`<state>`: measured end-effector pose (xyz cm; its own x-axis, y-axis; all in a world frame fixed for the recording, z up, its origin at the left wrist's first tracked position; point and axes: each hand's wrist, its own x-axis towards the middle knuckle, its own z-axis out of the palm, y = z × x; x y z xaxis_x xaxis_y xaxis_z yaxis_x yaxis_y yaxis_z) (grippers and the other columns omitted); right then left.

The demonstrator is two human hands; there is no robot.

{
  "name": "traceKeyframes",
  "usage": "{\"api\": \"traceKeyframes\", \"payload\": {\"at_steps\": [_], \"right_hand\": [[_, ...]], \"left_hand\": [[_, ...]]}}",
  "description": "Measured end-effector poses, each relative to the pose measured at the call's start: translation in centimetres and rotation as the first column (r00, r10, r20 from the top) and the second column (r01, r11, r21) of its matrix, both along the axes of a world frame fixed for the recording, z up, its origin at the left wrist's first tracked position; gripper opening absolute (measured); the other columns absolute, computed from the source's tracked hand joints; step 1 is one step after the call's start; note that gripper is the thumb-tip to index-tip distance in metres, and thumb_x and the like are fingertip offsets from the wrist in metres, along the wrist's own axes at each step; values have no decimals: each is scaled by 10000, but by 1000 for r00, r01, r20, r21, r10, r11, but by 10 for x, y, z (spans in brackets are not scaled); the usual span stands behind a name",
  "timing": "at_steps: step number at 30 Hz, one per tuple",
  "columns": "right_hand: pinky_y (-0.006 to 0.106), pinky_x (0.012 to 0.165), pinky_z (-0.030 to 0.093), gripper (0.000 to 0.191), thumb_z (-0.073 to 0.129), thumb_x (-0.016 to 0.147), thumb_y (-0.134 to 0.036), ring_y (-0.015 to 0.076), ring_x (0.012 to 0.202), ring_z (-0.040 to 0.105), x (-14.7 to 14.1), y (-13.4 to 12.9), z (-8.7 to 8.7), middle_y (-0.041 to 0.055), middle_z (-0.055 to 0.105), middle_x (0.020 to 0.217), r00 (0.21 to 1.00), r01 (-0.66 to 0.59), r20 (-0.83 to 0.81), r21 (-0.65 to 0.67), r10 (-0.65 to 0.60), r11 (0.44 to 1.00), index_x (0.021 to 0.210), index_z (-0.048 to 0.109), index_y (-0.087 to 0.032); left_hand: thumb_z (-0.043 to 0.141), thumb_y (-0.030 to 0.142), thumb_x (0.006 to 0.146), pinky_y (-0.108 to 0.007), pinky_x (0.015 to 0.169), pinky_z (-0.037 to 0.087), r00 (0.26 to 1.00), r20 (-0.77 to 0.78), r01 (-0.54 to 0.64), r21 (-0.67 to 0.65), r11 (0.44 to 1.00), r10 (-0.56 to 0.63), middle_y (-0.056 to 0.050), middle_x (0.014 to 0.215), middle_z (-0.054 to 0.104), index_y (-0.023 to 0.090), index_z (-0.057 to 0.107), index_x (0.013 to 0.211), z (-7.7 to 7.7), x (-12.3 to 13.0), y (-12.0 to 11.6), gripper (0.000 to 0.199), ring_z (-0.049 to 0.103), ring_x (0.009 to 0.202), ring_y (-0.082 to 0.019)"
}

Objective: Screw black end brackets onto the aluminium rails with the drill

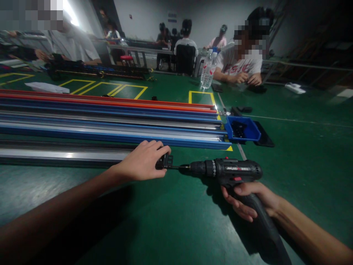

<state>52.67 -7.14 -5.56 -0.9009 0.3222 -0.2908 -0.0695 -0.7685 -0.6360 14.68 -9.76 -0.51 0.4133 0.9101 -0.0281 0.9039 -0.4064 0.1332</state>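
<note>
My left hand [146, 161] is closed over the right end of a black and silver metal rail [68, 154] lying on the green table. A small black end bracket [168, 160] shows at that rail end, partly covered by my fingers. In my right hand [248, 202] is a black cordless drill [237, 169], gripped by its handle and lying level. Its bit points left and reaches the bracket; whether the tip sits in a screw is too small to tell.
Blue rails [116, 134] and an orange rail [110, 99] lie parallel beyond my left hand. By their right ends stands a blue bin [255, 131] with small black parts inside. Farther back are water bottles [207, 71] and a seated co-worker [239, 62].
</note>
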Motion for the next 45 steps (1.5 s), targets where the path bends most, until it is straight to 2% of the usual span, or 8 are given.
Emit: {"api": "traceKeyframes", "payload": {"at_steps": [25,45], "right_hand": [[187,502,550,261,643,902,-258,25,422,493,1,0,-1,27,641,778,1000,2,-9,-20,-2,1000,1064,719,-68],[186,493,553,221,646,896,-252,24,401,482,-1,0,-1,12,651,740,1000,8,-14,-22,-8,1000,995,725,-71]], "left_hand": [[610,473,845,-403,837,374,1000,-3,-4,1,1000,4,-52,1083,618,263,581,1163,-1,0,0,382,571,985,-265],[620,480,838,-396,833,384,1000,-10,2,15,1000,-2,-57,1082,626,256,589,1160,-3,-1,1,393,574,970,-259]]}}
